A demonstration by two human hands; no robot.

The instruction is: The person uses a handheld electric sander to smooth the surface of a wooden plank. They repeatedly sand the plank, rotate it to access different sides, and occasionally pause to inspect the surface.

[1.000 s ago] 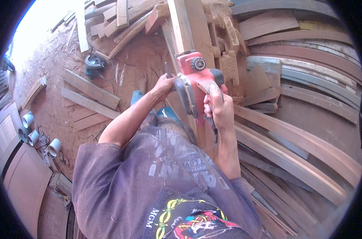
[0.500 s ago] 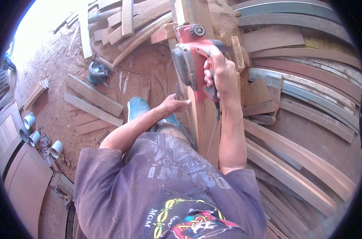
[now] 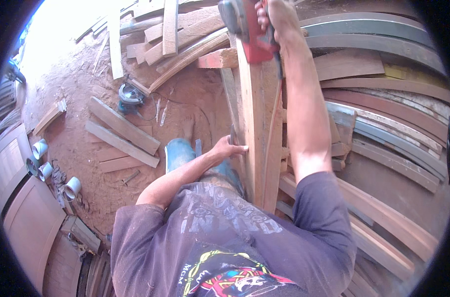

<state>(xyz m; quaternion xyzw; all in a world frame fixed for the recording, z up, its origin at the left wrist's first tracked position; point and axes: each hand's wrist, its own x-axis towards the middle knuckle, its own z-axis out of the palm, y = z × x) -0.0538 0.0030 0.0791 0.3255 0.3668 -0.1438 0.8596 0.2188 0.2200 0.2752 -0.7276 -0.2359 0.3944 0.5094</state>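
Note:
My right hand [image 3: 280,21] is wrapped round the handle of a red electric hand planer [image 3: 254,37], at the top edge of the view, where part of the tool is cut off. The planer sits on a long pale wooden beam [image 3: 252,114] running away from my body. A cord [image 3: 269,133] trails back from the tool along the beam. Closer to me, my left hand [image 3: 225,149] grips the beam's left side, its thumb on the wood and its other fingers partly hidden. Just beyond that hand stands a small dark upright piece [image 3: 232,132].
On the dirt floor at left lie a circular saw [image 3: 131,95], loose boards [image 3: 123,126] and a hammer-like tool [image 3: 131,177]. White cups [image 3: 72,188] stand by wooden panels [image 3: 36,225]. Stacked planks [image 3: 378,106] fill the right side; more timber [image 3: 185,37] is piled at the far left.
My right arm has stretched forward, pushing the planer farther along the beam toward the top of the view. My left hand stays at the beam's side. The whole view has shifted slightly.

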